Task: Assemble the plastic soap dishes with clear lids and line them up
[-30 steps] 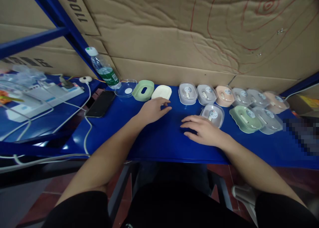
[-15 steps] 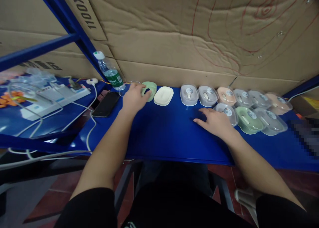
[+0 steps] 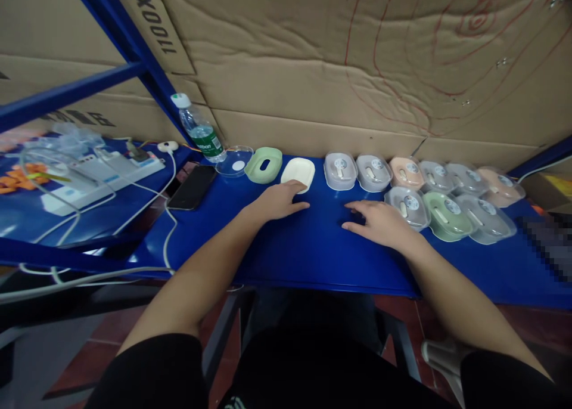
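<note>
My left hand (image 3: pixel 281 200) is at the near edge of a shallow cream dish (image 3: pixel 298 172), with thumb and fingers apart. Its fingertips overlap the dish's rim; I cannot tell if they touch it. Left of the dish lies a green rounded-square piece (image 3: pixel 257 172) with an oval hole. Beside that is a clear plastic lid (image 3: pixel 232 163) bearing a white spot. My right hand (image 3: pixel 379 221) hovers low over the blue table, fingers spread and holding nothing. Close to it stands a grey box with a clear lid (image 3: pixel 409 209).
Several lidded boxes in grey, peach (image 3: pixel 406 173) and green (image 3: pixel 448 218) stand in rows at the right. A water bottle (image 3: pixel 203 136) and a black phone (image 3: pixel 192 187) are at the left, near a power strip (image 3: pixel 129 169) and loose cables. Cardboard (image 3: pixel 313 87) walls the back.
My left hand has left the green piece and moved right and nearer to me, to the cream dish. The right hand has shifted slightly left and toward me.
</note>
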Available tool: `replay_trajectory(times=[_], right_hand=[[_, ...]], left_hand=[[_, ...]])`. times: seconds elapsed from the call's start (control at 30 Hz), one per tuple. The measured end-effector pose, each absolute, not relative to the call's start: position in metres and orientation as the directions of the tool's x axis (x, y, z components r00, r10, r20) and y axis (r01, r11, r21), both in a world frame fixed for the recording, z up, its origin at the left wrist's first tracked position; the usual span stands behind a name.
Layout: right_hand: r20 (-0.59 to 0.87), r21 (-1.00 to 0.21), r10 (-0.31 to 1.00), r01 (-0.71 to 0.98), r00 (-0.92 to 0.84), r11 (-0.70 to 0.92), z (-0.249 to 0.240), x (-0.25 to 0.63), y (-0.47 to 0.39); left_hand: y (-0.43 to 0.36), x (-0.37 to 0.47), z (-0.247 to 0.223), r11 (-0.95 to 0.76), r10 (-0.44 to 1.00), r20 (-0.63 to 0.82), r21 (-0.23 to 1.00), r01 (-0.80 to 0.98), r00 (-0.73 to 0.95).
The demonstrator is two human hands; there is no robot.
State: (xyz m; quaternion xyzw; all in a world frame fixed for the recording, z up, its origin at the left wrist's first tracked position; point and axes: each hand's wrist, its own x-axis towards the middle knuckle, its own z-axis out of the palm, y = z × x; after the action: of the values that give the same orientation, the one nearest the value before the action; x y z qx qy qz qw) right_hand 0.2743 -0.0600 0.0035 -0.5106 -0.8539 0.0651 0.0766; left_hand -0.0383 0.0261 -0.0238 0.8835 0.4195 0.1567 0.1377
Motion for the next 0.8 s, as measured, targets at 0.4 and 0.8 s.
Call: replay_trajectory(times=[0.4, 0.8], right_hand=[[0.114, -0.288, 0.822, 0.773, -0.559, 0.565, -0.001, 0.273, -0.055], [0.177, -0.112, 0.664, 0.656, -0.726, 0.747, -0.023, 0.245, -0.062]], left_hand=[[0.03, -0.053, -0.009, -0.441, 0.886, 0.317, 0.355, 0.824, 0.338], [0.036, -0.072, -0.002, -0.18, 0.975, 0.169, 0.245, 0.953, 0.141]])
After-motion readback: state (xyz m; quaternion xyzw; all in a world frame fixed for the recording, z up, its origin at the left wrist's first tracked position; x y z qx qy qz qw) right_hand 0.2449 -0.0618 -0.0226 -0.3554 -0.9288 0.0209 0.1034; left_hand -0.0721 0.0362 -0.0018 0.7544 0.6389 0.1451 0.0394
